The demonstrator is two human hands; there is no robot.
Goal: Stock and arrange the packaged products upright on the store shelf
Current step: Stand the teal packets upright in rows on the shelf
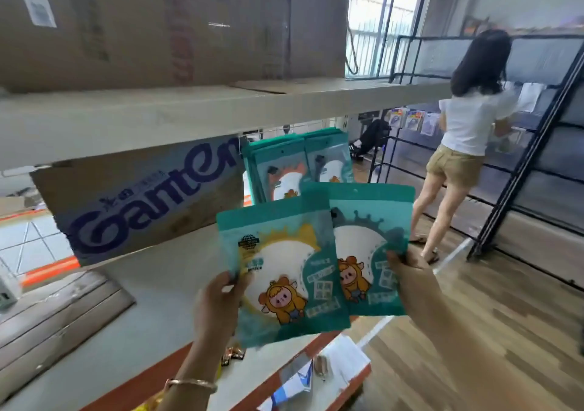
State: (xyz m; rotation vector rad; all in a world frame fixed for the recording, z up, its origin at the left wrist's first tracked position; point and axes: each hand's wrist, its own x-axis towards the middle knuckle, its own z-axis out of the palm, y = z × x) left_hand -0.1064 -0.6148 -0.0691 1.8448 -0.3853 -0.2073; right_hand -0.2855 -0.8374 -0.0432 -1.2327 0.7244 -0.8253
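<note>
left hand (218, 303) pinches the yellow-ring pouch (281, 271) by its left edge, right hand (410, 281) pinches the grey-crown pouch (369, 230) by its right edge. Both pouches upright at frame centre, yellow one overlapping in front. Just above them, two stacks of teal pouches (297, 164) stand on the shelf (158, 284) beside the Ganten box (142, 202)

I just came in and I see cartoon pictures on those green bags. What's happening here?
Someone is stocking a store shelf. Their left hand grips a yellow-splash packet, and their right hand grips a grey-splash packet, partly tucked behind the first. Both are held up in front of the shelf, not yet placed. Further back, more teal packets stand upright beside a cardboard box. Another person works at a black rack to the right.
</note>
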